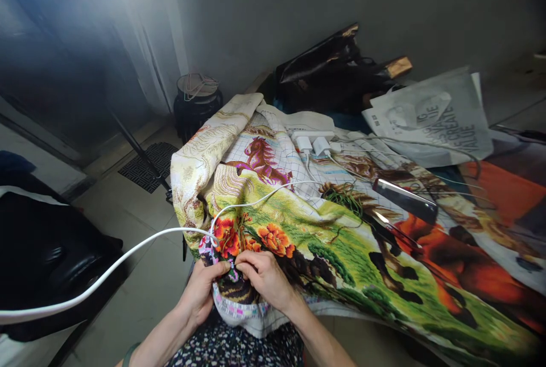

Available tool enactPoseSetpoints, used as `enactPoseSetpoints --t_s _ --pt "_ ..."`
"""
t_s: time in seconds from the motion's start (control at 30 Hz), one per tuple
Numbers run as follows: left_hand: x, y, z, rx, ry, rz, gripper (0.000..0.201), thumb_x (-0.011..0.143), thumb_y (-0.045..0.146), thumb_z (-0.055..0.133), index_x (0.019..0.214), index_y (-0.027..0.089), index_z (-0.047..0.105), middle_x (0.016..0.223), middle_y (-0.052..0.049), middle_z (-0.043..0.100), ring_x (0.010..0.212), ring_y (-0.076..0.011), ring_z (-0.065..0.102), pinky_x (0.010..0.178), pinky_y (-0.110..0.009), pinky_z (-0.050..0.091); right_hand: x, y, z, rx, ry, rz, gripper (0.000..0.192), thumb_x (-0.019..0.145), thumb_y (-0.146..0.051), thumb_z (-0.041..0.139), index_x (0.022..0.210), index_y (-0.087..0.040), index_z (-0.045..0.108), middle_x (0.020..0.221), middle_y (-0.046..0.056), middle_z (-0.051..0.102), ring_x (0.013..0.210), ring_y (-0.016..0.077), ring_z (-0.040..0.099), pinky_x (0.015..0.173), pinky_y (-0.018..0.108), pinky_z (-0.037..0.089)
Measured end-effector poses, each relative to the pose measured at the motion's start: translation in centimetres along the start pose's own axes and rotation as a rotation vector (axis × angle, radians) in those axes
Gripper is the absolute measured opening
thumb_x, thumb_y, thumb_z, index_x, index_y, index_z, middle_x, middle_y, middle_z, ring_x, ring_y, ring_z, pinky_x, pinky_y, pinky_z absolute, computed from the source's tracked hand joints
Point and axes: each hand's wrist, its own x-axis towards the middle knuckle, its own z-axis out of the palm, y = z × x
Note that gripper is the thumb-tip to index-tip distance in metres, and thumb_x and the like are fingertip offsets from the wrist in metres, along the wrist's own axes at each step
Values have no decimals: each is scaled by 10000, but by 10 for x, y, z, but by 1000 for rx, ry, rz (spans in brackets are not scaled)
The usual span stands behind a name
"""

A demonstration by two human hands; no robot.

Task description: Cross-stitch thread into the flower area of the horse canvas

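You're pinching the near edge of the embroidered cloth with both hands, left hand and right hand fingers closed narrow on it, cloth draping over the counter, white cable crossing just above.

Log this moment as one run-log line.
left hand: grips embroidery cloth edge | right hand: pinches cloth beside orange flowers | white cable: crosses cloth | phone: lies on cloth

Single head-worn view, facing forward and down from close above the embroidered cloth. Table beyond, wall behind. No second view for overlap.
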Motion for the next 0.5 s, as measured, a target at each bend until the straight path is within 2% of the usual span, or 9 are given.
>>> enactPoseSetpoints --t_s 0.13,0.23,0.33,0.43,0.5 --pt "-2 -1 0 -18 7 -5 242 604 134 735 842 118 696 776 -78 738 702 -203 661 743 -337 506 -4 -9 -1 -106 -23 -2 203 877 -93 404 952 -182 570 855 37 654 781 159 615 694 236 434" --pt "-3 -2 0 -29 -6 -4 234 603 124 731 835 123 695 780 -66 730 712 -191 649 753 -328 496 -7 -21 0 -253 -81 -15 254 837 -36 369 1023 -160 490 851 58 630 780 184 614 677 257 449" --pt "-3 -3 1 -19 -12 23 203 594 105 718 794 129 690 750 -44 715 691 -175 630 736 -302 484 -7 -28 6 -462 -123 -58 223 843 -44 398 1001 -172 491 864 68 618 789 210 613 674 288 469" --pt "-4 -3 3 -24 -19 46 225 589 92 701 810 132 688 758 -42 715 707 -182 633 745 -299 480 -4 -30 13 -617 -26 -87 170 872 -78 416 935 -188 529 968 105 601 804 228 616 643 311 489" --pt "-5 -3 5 -32 -20 45 245 597 92 696 839 127 691 794 -58 726 757 -206 651 782 -322 483 -2 -34 12 -544 112 -187 180 895 -106 378 869 -174 543 1050 149 585 824 232 620 636 321 500"
